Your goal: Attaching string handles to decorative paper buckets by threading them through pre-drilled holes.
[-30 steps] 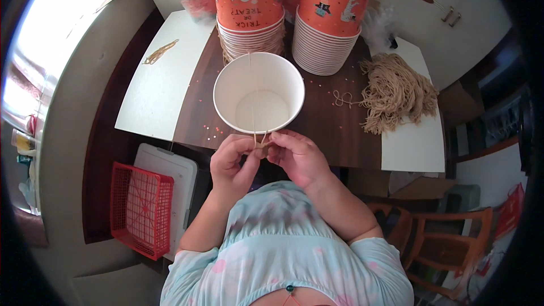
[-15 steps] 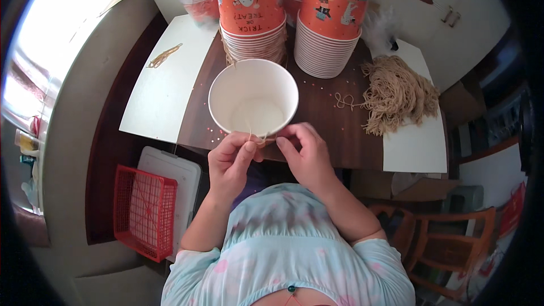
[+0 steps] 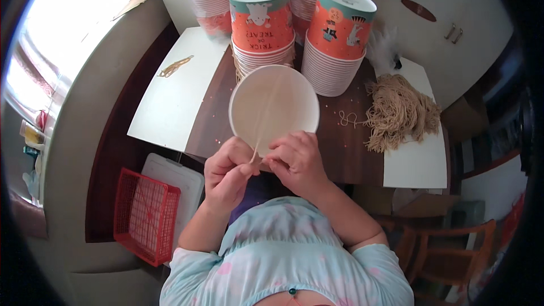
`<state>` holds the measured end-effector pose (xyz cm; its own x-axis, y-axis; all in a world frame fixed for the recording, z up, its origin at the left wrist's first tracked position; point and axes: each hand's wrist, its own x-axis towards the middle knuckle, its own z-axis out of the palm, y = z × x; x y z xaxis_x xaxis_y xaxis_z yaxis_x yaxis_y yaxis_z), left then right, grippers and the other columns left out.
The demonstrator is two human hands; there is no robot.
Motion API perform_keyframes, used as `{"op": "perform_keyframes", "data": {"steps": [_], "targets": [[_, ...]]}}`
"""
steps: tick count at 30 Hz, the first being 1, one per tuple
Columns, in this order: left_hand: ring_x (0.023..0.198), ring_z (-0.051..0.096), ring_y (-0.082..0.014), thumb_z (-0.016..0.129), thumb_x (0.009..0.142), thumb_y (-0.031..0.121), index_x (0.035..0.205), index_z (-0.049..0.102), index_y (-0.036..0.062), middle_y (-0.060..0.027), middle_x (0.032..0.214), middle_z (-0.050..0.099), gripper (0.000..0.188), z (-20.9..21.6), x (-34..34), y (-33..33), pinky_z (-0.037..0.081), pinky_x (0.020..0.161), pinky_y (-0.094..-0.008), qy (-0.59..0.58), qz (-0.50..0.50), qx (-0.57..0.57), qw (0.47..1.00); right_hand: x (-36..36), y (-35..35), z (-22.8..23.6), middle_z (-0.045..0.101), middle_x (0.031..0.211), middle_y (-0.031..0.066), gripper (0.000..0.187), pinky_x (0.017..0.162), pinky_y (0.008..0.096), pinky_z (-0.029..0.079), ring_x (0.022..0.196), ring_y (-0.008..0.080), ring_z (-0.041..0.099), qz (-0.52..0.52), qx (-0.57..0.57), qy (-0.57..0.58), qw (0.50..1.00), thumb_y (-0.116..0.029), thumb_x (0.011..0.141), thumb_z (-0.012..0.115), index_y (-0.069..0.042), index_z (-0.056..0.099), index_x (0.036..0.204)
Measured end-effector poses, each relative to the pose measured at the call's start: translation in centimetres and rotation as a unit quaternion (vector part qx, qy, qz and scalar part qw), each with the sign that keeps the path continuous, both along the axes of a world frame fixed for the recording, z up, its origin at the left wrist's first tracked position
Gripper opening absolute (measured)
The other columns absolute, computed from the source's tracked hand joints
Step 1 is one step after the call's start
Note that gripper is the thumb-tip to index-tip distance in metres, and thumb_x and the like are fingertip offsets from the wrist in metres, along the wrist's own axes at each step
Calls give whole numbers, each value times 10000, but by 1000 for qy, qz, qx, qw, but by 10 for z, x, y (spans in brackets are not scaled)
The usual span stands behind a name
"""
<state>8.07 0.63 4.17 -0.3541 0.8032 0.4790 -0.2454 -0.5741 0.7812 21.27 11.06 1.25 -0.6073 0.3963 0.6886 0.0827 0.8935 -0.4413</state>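
Note:
A white paper bucket (image 3: pixel 294 105) leans with its open mouth toward me at the table's front edge. A thin tan cord (image 3: pixel 255 153) runs from across the bucket's mouth down to my hands. My left hand (image 3: pixel 226 173) pinches the cord between thumb and forefinger, just below the near rim. Close beside it, my right hand (image 3: pixel 297 161) is closed on the same cord, its knuckles next to the bucket's rim. The far end of the cord is blurred and hard to follow.
Two stacks of upside-down orange-and-teal buckets, one on the left (image 3: pixel 262 22) and one on the right (image 3: pixel 341 28), stand behind. A heap of tan cords (image 3: pixel 399 110) lies right; a small cord bundle (image 3: pixel 175 67) lies left. Below left sits a red plastic basket (image 3: pixel 147 215).
Both hands have drawn down slightly from the rim, and the cord now stretches across the bucket's mouth. The bucket has shifted a little right and turned. The whole view has tilted.

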Motion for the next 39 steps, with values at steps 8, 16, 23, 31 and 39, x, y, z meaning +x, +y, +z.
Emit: {"op": "perform_keyframes", "data": {"steps": [8, 16, 23, 31, 39], "targets": [[559, 376, -162, 552, 798, 124, 633, 478, 49, -47, 648, 440, 196, -17, -19, 17, 316, 612, -324, -71, -98, 18, 992, 10, 29, 42, 555, 1136, 120, 565, 918, 430, 406, 1031, 302, 526, 34, -37, -97, 994, -238, 645, 789, -87, 576, 1146], [624, 498, -188, 585, 794, 99, 638, 538, -8, -65, 666, 508, 195, -12, -34, 6, 394, 587, -297, 136, -188, 20, 972, -43, 126, 65, 658, 974, 178, 403, 792, 448, 499, 915, 355, 633, -73, -78, -326, 939, -258, 753, 663, -22, 595, 1072], [1232, 463, -255, 557, 796, 692, 1495, 148, 45, -163, 1419, 396, 1037, -21, -86, -16, 341, 1023, -365, 6, 200, -114, 973, -16, 64, 107, 595, 1211, 149, 515, 896, 462, 452, 1059, 368, 582, 68, 124, 27, 990, 1, 730, 560, -74, 558, 1239], [1369, 316, -291, 811, 656, 287, 1509, 82, 85, -163, 1487, 299, 1140, 60, -161, 71, 276, 1108, -443, 262, 176, 103, 943, -44, 103, 178, 368, 1462, 110, 734, 1082, 371, 324, 1348, 239, 358, 387, -298, 93, 868, -109, 831, 596, -15, 243, 1468], [1329, 363, -279, 859, 596, 479, 1495, 59, 59, -204, 1425, 372, 1274, 90, -194, 210, 321, 1091, -385, 320, 180, -14, 930, -117, 202, 142, 372, 1422, 214, 947, 1080, 370, 331, 1323, 293, 372, 101, -122, 87, 983, -331, 773, 771, 19, 212, 1454]]}}
